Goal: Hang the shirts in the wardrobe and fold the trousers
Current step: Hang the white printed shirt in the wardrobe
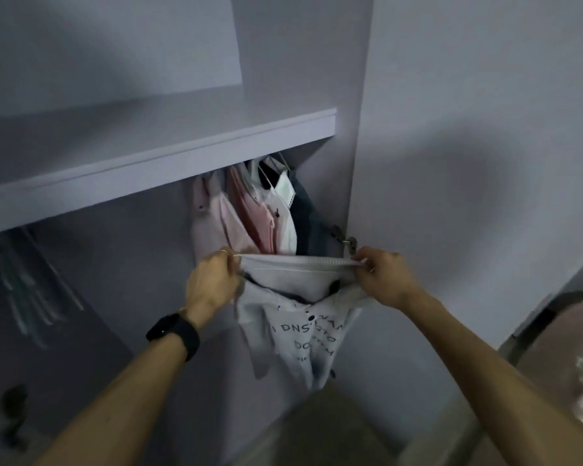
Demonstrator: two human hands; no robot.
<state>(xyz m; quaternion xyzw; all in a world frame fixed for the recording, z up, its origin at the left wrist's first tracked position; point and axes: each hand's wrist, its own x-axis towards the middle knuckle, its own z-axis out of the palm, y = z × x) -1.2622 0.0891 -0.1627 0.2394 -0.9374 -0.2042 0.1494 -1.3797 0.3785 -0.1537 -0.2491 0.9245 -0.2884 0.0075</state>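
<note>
Wardrobe shelf (169,156) w/ garments (260,213) underneath

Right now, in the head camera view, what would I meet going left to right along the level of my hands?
In order: black wristwatch → left hand → white printed shirt → right hand.

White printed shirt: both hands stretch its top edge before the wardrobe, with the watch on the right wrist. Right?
No: the head view shows the watch on the left wrist. The left hand and right hand do stretch the white printed shirt before the wardrobe.
</note>
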